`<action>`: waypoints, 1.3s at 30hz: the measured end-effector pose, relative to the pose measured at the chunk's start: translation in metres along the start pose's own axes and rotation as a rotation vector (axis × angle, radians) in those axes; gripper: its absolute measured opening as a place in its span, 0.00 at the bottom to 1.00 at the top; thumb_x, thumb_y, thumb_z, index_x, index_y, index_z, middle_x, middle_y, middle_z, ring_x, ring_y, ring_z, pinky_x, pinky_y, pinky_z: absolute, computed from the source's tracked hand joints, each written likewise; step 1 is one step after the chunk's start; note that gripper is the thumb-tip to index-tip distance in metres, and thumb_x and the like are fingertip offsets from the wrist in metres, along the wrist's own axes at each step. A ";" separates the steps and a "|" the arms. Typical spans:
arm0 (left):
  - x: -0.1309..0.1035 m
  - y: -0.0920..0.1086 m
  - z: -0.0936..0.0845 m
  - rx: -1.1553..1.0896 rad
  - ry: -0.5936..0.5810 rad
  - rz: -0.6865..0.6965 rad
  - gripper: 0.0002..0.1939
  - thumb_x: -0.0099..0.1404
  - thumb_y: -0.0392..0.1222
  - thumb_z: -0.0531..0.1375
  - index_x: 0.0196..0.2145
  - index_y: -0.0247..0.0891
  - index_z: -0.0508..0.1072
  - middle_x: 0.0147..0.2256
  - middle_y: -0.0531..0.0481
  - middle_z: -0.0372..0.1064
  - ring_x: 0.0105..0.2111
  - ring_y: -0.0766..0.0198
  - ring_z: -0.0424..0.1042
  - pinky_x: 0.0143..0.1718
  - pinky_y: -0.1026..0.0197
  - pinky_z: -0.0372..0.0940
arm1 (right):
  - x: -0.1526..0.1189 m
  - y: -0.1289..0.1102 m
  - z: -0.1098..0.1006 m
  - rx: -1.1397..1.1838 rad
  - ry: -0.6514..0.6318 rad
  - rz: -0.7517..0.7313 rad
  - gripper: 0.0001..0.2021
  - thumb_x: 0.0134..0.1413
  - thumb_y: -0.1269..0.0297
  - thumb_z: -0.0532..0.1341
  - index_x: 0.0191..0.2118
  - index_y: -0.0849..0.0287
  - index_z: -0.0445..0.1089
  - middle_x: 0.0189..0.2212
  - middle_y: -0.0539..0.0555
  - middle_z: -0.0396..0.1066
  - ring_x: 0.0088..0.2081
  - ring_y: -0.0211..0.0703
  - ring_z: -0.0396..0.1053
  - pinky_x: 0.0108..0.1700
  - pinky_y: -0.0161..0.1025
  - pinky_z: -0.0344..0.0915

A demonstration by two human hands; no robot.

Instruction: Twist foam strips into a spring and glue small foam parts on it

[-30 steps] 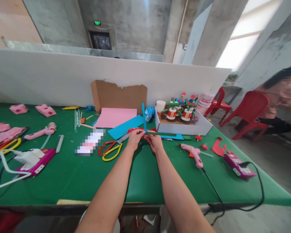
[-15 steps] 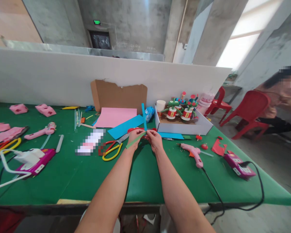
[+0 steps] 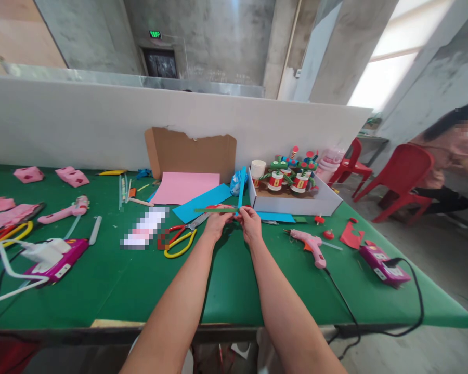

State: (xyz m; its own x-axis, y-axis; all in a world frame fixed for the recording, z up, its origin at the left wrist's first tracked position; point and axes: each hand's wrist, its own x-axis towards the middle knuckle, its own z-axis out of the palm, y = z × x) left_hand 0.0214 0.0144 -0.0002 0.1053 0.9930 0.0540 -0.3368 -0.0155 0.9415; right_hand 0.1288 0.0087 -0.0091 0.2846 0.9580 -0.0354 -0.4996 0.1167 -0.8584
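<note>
Two narrow paper strips, one green and one blue, meet at an angle between my hands. The green one points left and lies almost level, while the blue one stands up and leans slightly right. My left hand is closed, pinching the green strip near the meeting point. Close beside it, my right hand pinches the strips at the lower end of the blue one. Fingertips hide how they are joined. Just left of my hands lie yellow-and-red-handled scissors; behind is a wide blue paper sheet.
A pink glue gun with its cord lies right, near a purple power strip. A white box holding paper-cup figures stands behind. Pink paper and another glue gun are leftward. A person sits far right.
The green strip has turned from slanting down over my left hand to nearly level. The blue strip has swung from nearly upright to leaning right.
</note>
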 end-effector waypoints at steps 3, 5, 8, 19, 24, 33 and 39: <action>-0.003 0.002 0.002 0.041 -0.001 -0.005 0.16 0.42 0.43 0.69 0.29 0.37 0.72 0.29 0.52 0.70 0.26 0.68 0.68 0.26 0.66 0.61 | 0.000 0.000 0.000 0.013 -0.003 -0.002 0.13 0.32 0.61 0.71 0.25 0.58 0.68 0.17 0.42 0.65 0.20 0.30 0.63 0.27 0.31 0.67; -0.004 0.003 0.002 0.094 0.017 0.023 0.14 0.43 0.45 0.69 0.27 0.37 0.71 0.28 0.53 0.69 0.26 0.68 0.67 0.26 0.66 0.61 | -0.001 -0.001 0.001 0.007 -0.007 0.002 0.13 0.32 0.61 0.71 0.24 0.58 0.68 0.16 0.42 0.65 0.19 0.30 0.63 0.26 0.30 0.67; -0.001 0.002 0.001 0.121 0.034 0.055 0.14 0.45 0.48 0.68 0.24 0.37 0.70 0.26 0.54 0.67 0.24 0.69 0.65 0.25 0.66 0.60 | -0.003 -0.001 0.002 -0.009 -0.019 0.030 0.13 0.32 0.61 0.71 0.26 0.58 0.69 0.17 0.42 0.67 0.19 0.31 0.64 0.25 0.31 0.68; 0.004 -0.003 -0.003 0.054 0.126 0.069 0.13 0.43 0.46 0.67 0.22 0.37 0.69 0.23 0.55 0.66 0.24 0.68 0.65 0.26 0.65 0.61 | -0.005 -0.003 0.001 -0.035 -0.112 0.065 0.16 0.31 0.60 0.72 0.28 0.58 0.69 0.20 0.46 0.71 0.21 0.35 0.70 0.27 0.33 0.70; 0.005 -0.004 -0.003 -0.001 0.114 0.035 0.15 0.43 0.48 0.68 0.23 0.35 0.69 0.22 0.54 0.67 0.21 0.68 0.65 0.26 0.63 0.62 | -0.007 -0.005 0.001 -0.073 -0.159 0.087 0.17 0.31 0.58 0.72 0.30 0.59 0.69 0.20 0.46 0.73 0.22 0.35 0.71 0.28 0.31 0.69; 0.003 -0.001 -0.001 0.006 0.114 0.015 0.16 0.42 0.48 0.69 0.23 0.35 0.70 0.21 0.53 0.69 0.21 0.68 0.66 0.25 0.65 0.60 | -0.005 -0.004 0.002 -0.092 -0.129 0.030 0.16 0.31 0.58 0.72 0.27 0.59 0.69 0.19 0.46 0.71 0.21 0.35 0.70 0.29 0.34 0.70; 0.000 0.000 0.001 0.009 0.043 -0.061 0.19 0.43 0.51 0.69 0.26 0.33 0.75 0.23 0.48 0.72 0.23 0.66 0.68 0.24 0.65 0.59 | -0.008 -0.006 0.005 -0.116 -0.097 -0.051 0.13 0.34 0.59 0.70 0.27 0.58 0.70 0.20 0.44 0.71 0.21 0.34 0.68 0.30 0.35 0.70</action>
State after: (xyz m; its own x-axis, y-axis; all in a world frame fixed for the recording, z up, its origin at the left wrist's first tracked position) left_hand 0.0224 0.0141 0.0001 0.0854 0.9962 -0.0177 -0.3229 0.0445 0.9454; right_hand 0.1255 0.0019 -0.0010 0.2241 0.9731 0.0543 -0.3867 0.1399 -0.9115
